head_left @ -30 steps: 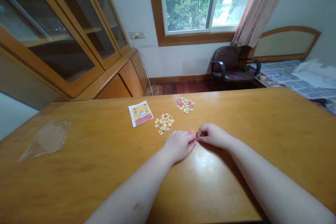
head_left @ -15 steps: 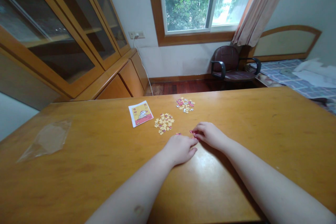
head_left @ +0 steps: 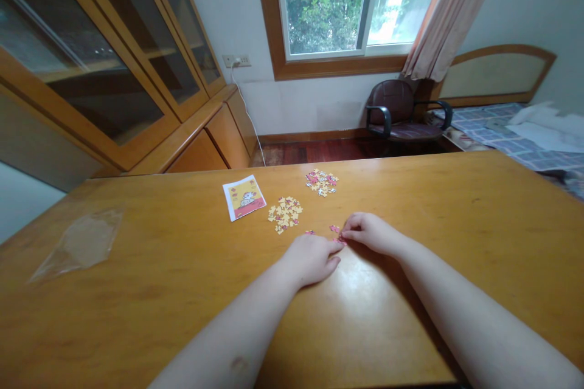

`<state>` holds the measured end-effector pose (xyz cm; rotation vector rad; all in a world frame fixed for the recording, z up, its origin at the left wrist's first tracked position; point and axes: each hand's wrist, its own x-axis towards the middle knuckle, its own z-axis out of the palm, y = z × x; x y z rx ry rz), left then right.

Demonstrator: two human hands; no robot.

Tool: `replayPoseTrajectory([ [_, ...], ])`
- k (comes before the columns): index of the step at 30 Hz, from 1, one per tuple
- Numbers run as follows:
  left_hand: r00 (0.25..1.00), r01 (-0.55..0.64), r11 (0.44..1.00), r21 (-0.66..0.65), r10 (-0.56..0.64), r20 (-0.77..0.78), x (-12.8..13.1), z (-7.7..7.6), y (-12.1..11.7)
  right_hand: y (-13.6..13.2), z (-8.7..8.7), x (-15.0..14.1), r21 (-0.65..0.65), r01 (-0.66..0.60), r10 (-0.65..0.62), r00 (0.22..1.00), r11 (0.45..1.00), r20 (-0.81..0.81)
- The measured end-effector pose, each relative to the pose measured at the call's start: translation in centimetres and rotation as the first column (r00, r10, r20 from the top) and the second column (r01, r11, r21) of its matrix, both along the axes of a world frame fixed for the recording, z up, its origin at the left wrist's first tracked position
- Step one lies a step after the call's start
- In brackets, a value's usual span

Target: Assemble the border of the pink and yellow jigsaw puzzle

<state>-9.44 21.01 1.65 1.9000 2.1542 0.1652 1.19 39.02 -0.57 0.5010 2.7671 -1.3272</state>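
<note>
My left hand (head_left: 311, 258) lies on the wooden table (head_left: 137, 292), fingers curled, with its fingertips on a small red puzzle piece (head_left: 341, 242). My right hand (head_left: 370, 233) meets it from the right and pinches at the same piece. Two more loose red pieces, one (head_left: 334, 228) just beyond the hands and one (head_left: 310, 232) to the left, lie on the table. Farther off are a yellow pile of pieces (head_left: 285, 213) and a pink-and-yellow pile (head_left: 322, 182). A small reference picture card (head_left: 244, 197) lies left of the piles.
A clear plastic bag (head_left: 79, 243) lies at the table's left side. Beyond the table are a glass-door wooden cabinet (head_left: 114, 67), a dark armchair (head_left: 396, 112) under the window and a bed (head_left: 524, 134) at the right.
The hands were pressed together on a red piece a second ago. The right hand then drew slightly back and up, leaving a piece uncovered beyond it; the left hand shifted a little toward me.
</note>
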Motion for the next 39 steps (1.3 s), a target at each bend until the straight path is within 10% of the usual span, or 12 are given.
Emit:
replayPoseTrajectory([
  [31,1.000,-0.027,1.000,0.003,0.027,-0.016,0.1,0.0,0.1,-0.9,0.0,-0.3,0.239,0.052,-0.037,0.997,0.970,-0.065],
  [39,0.999,-0.035,0.999,0.010,0.035,-0.009,0.2,-0.1,0.1,0.1,-0.7,-0.1,0.493,0.010,0.047,0.994,0.870,-0.103],
])
